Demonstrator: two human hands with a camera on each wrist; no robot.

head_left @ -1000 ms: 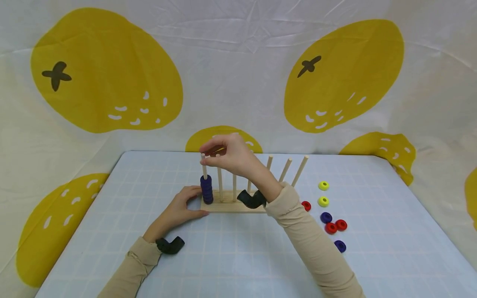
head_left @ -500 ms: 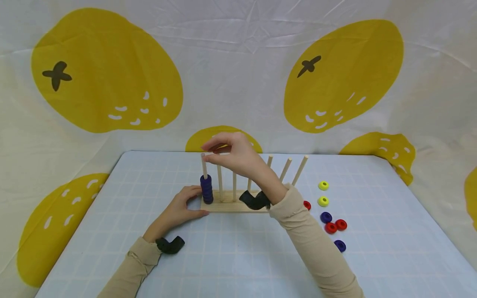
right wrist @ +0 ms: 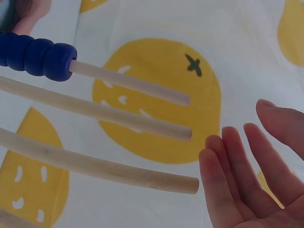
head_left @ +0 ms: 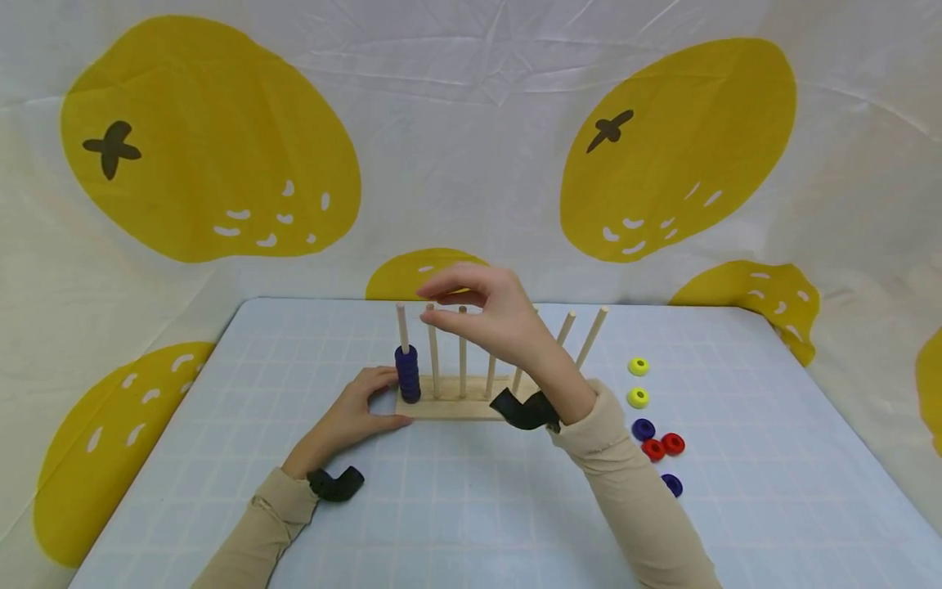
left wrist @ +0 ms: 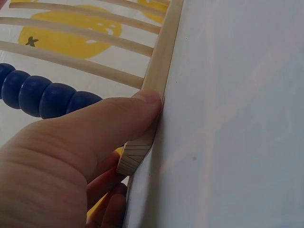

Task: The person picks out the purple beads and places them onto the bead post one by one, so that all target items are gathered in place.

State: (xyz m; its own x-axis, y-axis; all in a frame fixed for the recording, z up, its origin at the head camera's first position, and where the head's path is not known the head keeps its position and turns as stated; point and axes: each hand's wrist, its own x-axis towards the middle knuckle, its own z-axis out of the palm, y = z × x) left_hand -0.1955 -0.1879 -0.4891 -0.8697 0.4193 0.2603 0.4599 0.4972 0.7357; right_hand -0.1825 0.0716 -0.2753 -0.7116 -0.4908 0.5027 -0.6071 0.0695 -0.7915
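Observation:
A wooden peg stand (head_left: 449, 411) with a row of upright pegs stands on the table. Blue beads (head_left: 408, 376) are stacked on its leftmost peg, whose upper part is bare. My left hand (head_left: 361, 413) grips the stand's left end; in the left wrist view the thumb (left wrist: 128, 111) lies on the base's front edge and the fingers reach behind it. Above the second and third pegs is my right hand (head_left: 493, 315), holding nothing. The right wrist view shows its thumb and fingers apart, just off the ends of the bare pegs (right wrist: 161, 178).
Right of the stand lie two yellow beads (head_left: 639, 366), two blue beads (head_left: 643, 429) and red beads (head_left: 673, 444), partly hidden by my right sleeve (head_left: 633, 491). A white cloth with yellow fruit prints (head_left: 471, 180) hangs behind the table.
My right hand has moved right, away from the leftmost peg's tip, and its thumb and fingers have spread. A red bead beside the stand is now hidden behind the right sleeve. The left hand stays put.

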